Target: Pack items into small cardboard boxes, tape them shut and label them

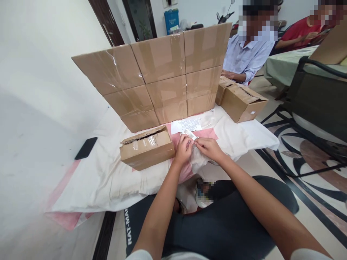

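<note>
Strip of white material [191, 135], paper or plastic too small to tell apart, lies between a person's two hands above the near edge of a cloth-covered counter [105, 184]. Its long axis slants from upper left, just beyond the left hand [184, 147], down to the right hand's [208, 146] fingertips, putting its near end closer to the right. Both grips are narrow, thumbs and fingers pinched at the strip, though what the left fingers cover cannot be told. A taped cardboard box [150, 152] sits just beside the left hand, on its outer side; a printed sheet [187, 125] lies flat beyond the strip, before an upright cardboard panel [166, 68].
</note>
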Demonstrator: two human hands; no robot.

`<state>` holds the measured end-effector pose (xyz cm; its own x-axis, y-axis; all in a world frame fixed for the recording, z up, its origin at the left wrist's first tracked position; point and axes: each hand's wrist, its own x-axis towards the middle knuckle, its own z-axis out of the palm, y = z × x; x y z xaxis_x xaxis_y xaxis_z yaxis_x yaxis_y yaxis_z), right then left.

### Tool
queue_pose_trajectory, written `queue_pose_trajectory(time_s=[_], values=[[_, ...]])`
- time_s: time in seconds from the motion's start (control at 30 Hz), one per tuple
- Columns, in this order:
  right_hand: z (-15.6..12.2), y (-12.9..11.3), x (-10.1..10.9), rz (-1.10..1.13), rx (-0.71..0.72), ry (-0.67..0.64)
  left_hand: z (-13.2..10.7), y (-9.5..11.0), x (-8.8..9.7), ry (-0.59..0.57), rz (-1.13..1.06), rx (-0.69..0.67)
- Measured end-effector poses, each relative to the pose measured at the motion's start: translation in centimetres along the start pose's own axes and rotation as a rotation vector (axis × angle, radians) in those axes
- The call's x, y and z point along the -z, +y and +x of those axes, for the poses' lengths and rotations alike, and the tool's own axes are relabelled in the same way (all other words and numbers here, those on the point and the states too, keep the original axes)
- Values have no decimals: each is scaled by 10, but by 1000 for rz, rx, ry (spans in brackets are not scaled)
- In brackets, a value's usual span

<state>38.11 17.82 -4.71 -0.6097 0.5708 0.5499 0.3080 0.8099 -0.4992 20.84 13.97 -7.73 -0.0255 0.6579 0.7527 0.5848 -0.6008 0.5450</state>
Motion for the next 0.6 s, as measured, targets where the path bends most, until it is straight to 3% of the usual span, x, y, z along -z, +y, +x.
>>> queue_pose_trajectory(time_s=[0.13,0.23,0.37,0.47,0.53,0.6], values=[[5,6,7,121,-28,-65,-25,27,15,109,167,-78],[18,11,13,87,-44,-78,-30,47,43,151,234,-168],[47,8,18,-3,-86,60,-15,70,107,315,292,-152],[70,-12,9,36,12,190,-1,83,167,351,224,-144],[83,-33,-5,52,169,191,6,87,206,306,210,-141],[92,-52,-22,34,288,122,13,86,242,164,258,-95]])
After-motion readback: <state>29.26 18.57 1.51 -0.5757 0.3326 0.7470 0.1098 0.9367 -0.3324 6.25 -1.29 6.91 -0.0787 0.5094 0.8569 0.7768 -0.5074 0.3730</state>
